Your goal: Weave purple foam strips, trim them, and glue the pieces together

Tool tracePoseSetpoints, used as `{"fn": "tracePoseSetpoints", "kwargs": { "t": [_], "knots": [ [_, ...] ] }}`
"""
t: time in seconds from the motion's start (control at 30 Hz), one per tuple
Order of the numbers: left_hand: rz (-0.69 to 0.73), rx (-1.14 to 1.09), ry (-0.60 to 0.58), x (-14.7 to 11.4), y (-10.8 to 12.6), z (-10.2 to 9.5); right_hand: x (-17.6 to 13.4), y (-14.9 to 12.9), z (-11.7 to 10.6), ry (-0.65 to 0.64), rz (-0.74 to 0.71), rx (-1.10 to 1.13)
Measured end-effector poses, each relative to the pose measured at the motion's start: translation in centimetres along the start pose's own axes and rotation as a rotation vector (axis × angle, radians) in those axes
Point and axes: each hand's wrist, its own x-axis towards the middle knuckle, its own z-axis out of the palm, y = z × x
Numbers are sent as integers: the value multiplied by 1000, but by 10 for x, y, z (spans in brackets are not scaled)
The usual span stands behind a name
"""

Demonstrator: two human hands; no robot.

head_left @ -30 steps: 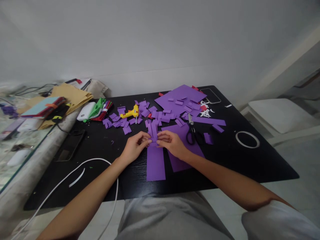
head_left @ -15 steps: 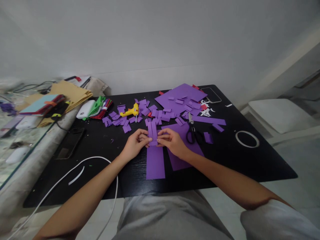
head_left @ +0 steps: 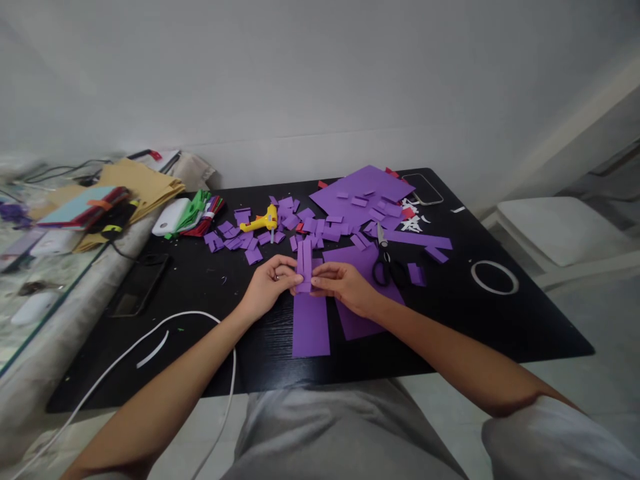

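Observation:
Between my two hands stands a folded purple paper strip (head_left: 305, 260), its sides creased lengthwise. My left hand (head_left: 273, 280) pinches its lower left edge with thumb and fingers. On the opposite edge my right hand (head_left: 343, 285) is closed the same way. Below the strip a flat purple paper rectangle (head_left: 311, 327) lies on the black table. A larger purple sheet (head_left: 357, 320) lies partly under my right hand and forearm. Black-handled scissors (head_left: 384, 260) rest just beyond my right hand, overlapping that sheet.
A yellow glue gun (head_left: 263, 220) lies among several small folded purple pieces (head_left: 287, 208). At the back is a big purple sheet (head_left: 363, 183). A phone (head_left: 140, 287) and a white cable (head_left: 150, 337) lie left; a tape ring (head_left: 495, 277) lies right.
The folded strip has narrowed slightly between my fingers, and my right hand has shifted a little to the left. Both hands keep hold of it.

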Motion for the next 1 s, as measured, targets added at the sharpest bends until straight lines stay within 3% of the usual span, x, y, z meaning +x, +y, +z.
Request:
{"fn": "tracePoseSetpoints", "kwargs": {
  "t": [0.33,0.6,0.7,0.83,1.0],
  "knots": [
    [110,102,97,-5,-5,6,-4,0,4,80,-65,-121],
    [242,406,70,-10,-7,4,-2,2,2,158,-134,-198],
    [184,403,50,-8,-6,4,-3,-1,5,196,-154,-197],
    [64,212,-1,-4,-7,3,-4,-4,6,218,-136,-160],
    [93,212,71,-2,-3,2,-1,-2,4,199,-112,-81]
  ]
}}
